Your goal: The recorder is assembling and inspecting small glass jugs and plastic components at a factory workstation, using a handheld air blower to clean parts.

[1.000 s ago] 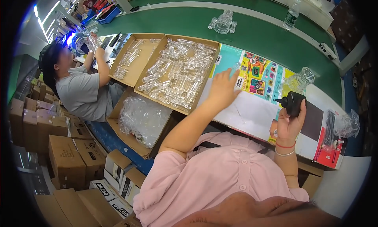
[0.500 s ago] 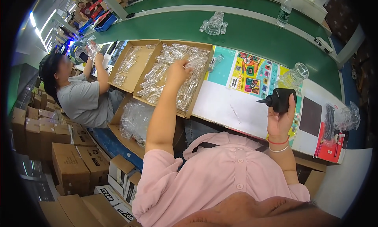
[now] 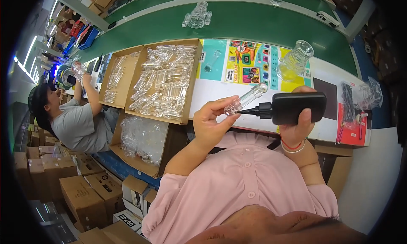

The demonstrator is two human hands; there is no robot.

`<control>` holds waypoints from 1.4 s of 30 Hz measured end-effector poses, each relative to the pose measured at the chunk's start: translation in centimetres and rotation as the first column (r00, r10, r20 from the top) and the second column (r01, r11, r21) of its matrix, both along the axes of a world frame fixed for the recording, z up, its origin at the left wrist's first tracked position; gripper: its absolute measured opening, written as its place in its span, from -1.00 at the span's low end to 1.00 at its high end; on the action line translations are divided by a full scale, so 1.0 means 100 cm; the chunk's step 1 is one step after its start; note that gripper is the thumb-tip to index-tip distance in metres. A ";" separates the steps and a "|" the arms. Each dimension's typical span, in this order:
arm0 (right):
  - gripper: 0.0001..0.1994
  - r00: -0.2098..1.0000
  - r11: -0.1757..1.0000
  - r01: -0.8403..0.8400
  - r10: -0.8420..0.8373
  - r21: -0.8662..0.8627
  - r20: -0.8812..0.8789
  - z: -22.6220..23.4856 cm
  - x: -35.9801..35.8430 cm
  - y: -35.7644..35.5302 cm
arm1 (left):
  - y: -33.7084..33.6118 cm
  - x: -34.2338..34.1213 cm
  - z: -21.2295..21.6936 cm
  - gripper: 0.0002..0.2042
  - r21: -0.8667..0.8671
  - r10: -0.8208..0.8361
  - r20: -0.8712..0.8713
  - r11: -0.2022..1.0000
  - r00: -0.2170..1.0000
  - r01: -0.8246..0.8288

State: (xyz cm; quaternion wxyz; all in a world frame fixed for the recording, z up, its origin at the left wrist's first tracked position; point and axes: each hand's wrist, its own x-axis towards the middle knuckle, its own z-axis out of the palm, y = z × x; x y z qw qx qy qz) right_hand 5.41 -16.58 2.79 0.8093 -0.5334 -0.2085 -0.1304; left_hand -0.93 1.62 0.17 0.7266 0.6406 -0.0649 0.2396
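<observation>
My left hand [image 3: 212, 123] is closed on one end of a clear glass-like tube [image 3: 249, 98], which slants up to the right over the table. In my right hand [image 3: 300, 129] lies a black squeeze bottle [image 3: 300, 107], held sideways with the fingers wrapped round it. Its pointed nozzle [image 3: 249, 112] reaches the end of the tube beside my left fingertips; whether it touches I cannot tell. Many similar clear tubes [image 3: 163, 74] fill a cardboard tray [image 3: 193, 84] to the left. A wide clear ribbed vessel [image 3: 296, 59] stands beyond my right hand.
Another clear piece [image 3: 213, 61] lies on the colourful printed sheet [image 3: 246, 62]. A clear vessel with side parts [image 3: 197, 16] stands on the green bench [image 3: 157, 30]. Bagged clear items [image 3: 368, 95] lie at the right. At the left, a co-worker [image 3: 78, 121] handles similar pieces near stacked cartons [image 3: 87, 199].
My left hand has come from the tray toward my body with a clear tube. My right hand has tipped the bottle and brought its nozzle to the tube's end.
</observation>
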 end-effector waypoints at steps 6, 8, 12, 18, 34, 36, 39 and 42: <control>-0.46 0.984 0.969 0.085 -0.045 -0.231 0.173 0.013 -0.015 -0.015 | -0.007 -0.004 0.007 -0.66 -0.022 -0.047 0.081 0.999 0.996 0.049; -0.45 0.975 0.954 0.088 -0.024 -0.285 0.222 0.011 -0.018 -0.019 | -0.009 -0.005 0.006 -0.66 -0.021 -0.049 0.094 0.998 0.994 0.051; -0.49 0.856 0.940 0.080 0.106 -0.331 0.506 0.013 -0.012 -0.033 | -0.010 -0.004 0.007 -0.63 0.081 -0.042 0.159 0.996 0.986 0.030; -0.52 0.835 0.941 0.077 0.120 -0.329 0.537 0.008 -0.019 -0.038 | -0.009 -0.005 0.004 -0.64 0.190 -0.014 0.178 0.982 0.984 -0.020; -0.61 0.994 0.980 0.009 0.013 -0.197 0.109 0.017 -0.011 -0.029 | -0.006 -0.007 0.018 -0.65 0.430 0.045 0.166 0.896 0.985 -0.113; -0.60 0.981 0.971 0.030 0.017 -0.236 0.195 0.019 -0.013 -0.031 | -0.006 -0.007 0.020 -0.65 0.527 0.077 0.218 0.830 0.973 -0.184; -0.58 0.889 0.900 0.082 0.128 -0.427 0.440 0.023 -0.010 -0.042 | -0.006 -0.007 0.021 -0.64 0.540 0.103 0.244 0.811 0.964 -0.224; -0.55 0.806 0.860 0.149 0.180 -0.488 0.563 0.030 -0.016 -0.045 | -0.004 -0.006 0.022 -0.63 0.559 0.100 0.266 0.795 0.959 -0.238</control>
